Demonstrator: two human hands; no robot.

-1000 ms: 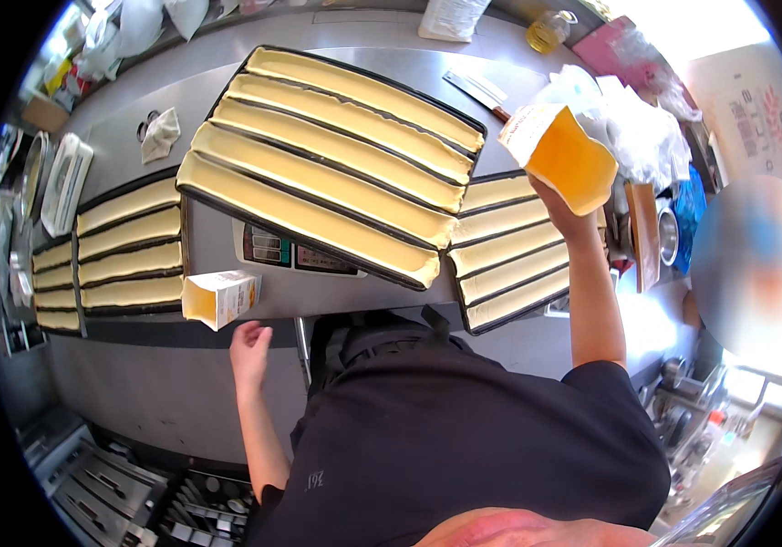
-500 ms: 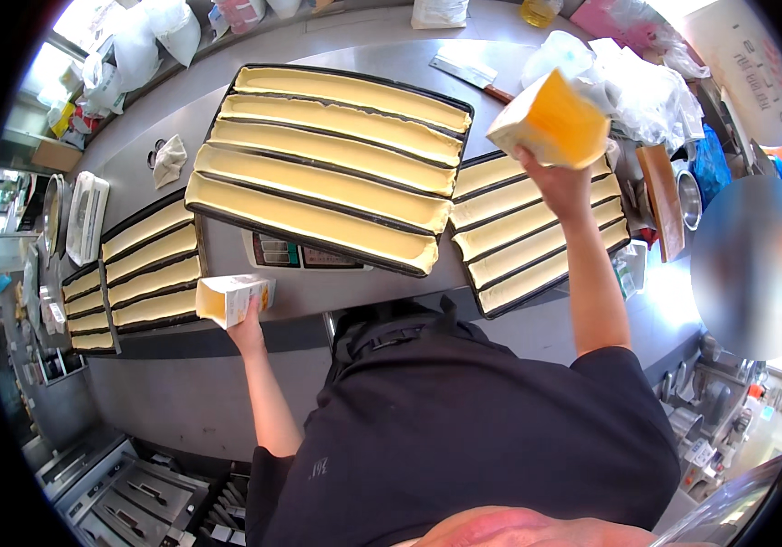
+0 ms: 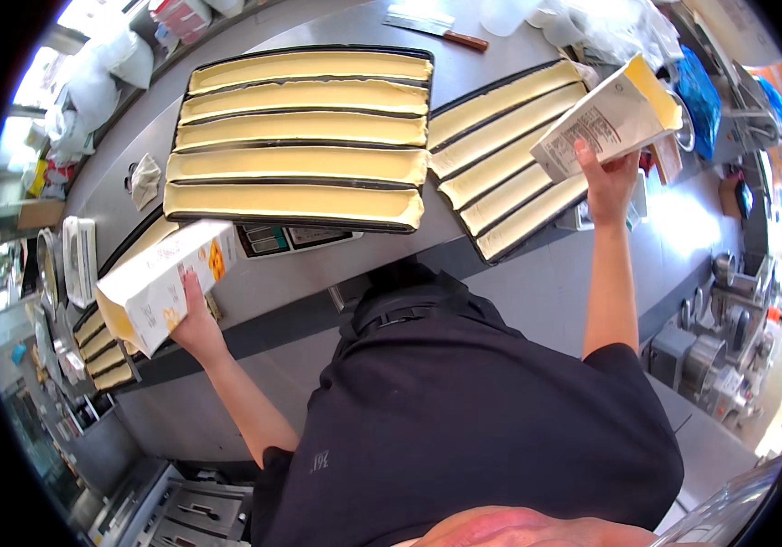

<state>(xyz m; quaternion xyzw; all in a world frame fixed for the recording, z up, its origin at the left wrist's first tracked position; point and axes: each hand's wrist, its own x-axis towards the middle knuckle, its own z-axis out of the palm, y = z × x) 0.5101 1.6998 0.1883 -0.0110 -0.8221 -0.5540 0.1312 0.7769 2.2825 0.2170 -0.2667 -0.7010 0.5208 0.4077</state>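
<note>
My left hand (image 3: 196, 321) is closed around a white carton (image 3: 161, 278) with orange pictures, its open end tipped down to the left. The carton hangs over a dark tray of yellow strips at the left. On the other side, my right hand (image 3: 611, 190) grips a second white carton (image 3: 599, 128), whose yellowish inside shows at its upper right end. It is above the right end of a tray (image 3: 460, 221) with pale yellow strips. Between my hands, a large black tray (image 3: 300, 222) holds several long yellow strips (image 3: 300, 166), smooth like batter or dough.
A kitchen scale (image 3: 292, 237) is partly hidden under the middle tray. A cleaver (image 3: 423, 22) with a wooden handle lies at the back. A crumpled cloth (image 3: 145, 181) sits left of the tray. Plastic bags (image 3: 623, 32) and a blue bag (image 3: 699, 100) are at the right.
My left hand has moved left and the carton now shows its long side. My right hand has moved right and lower, turning its carton's open end away to the right. The view has shifted.
</note>
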